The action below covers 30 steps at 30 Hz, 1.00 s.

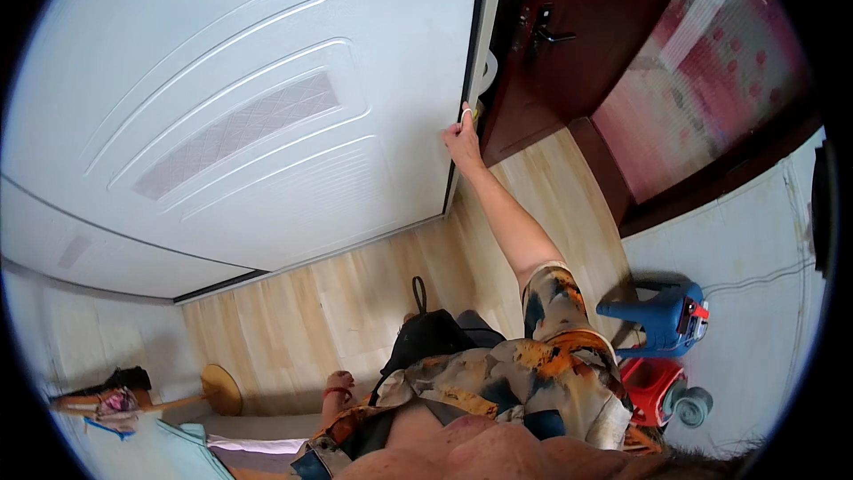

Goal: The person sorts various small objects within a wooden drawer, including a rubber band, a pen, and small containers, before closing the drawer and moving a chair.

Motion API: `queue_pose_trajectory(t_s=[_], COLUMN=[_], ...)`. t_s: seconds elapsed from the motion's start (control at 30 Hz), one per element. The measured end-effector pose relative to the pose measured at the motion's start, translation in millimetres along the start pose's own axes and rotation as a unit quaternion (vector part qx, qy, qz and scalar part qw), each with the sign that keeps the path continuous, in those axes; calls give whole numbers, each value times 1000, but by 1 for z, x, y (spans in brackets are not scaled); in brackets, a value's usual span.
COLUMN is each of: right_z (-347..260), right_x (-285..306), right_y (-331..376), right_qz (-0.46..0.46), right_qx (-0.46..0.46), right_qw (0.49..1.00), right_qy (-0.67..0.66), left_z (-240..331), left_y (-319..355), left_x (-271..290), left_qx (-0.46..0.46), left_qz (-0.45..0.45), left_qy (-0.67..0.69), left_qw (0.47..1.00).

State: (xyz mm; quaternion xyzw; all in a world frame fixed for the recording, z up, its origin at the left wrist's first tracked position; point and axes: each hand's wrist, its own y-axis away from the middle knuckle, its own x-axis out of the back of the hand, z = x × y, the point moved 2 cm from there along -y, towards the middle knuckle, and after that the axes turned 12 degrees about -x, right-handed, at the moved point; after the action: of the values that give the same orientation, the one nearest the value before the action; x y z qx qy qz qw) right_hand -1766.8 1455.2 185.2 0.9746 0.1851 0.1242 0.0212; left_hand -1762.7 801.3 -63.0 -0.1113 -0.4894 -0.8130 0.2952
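My right hand [464, 144] reaches forward and grips the dark-trimmed right edge of a white sliding door [267, 44], its fingers curled at the edge. A pale band shows on one finger. The door has raised curved lines and a patterned panel. Low at my side hangs my left hand [339, 380], with a red band at the wrist; its fingers look loosely curled, but too little of them shows to tell more. A black bag [425, 342] with a strap loop hangs at my front.
Beyond the door edge stands a dark red door [586, 27] with a black handle, beside a pink patterned panel [702, 80]. Blue [662, 316] and red [647, 388] plastic stools are at right. A round wooden stand base [222, 389] sits at left on the wood floor [302, 329].
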Motion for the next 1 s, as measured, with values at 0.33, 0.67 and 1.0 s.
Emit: queue_pose_trajectory(t_s=[0.33, 0.67, 1.0], right_z=[9, -19, -38], right_x=[-8, -73, -136], right_y=[7, 45, 86], right_qz=[-31, -131, -347], right_qx=[-4, -41, -5], right_qw=[997, 989, 937], right_qy=[-67, -47, -43], left_z=[157, 341, 432], left_y=[-82, -71, -76], left_x=[30, 42, 63], left_qx=[-189, -411, -416], left_qz=[30, -3, 98], left_qy=[156, 118, 109], left_qw=[969, 904, 897])
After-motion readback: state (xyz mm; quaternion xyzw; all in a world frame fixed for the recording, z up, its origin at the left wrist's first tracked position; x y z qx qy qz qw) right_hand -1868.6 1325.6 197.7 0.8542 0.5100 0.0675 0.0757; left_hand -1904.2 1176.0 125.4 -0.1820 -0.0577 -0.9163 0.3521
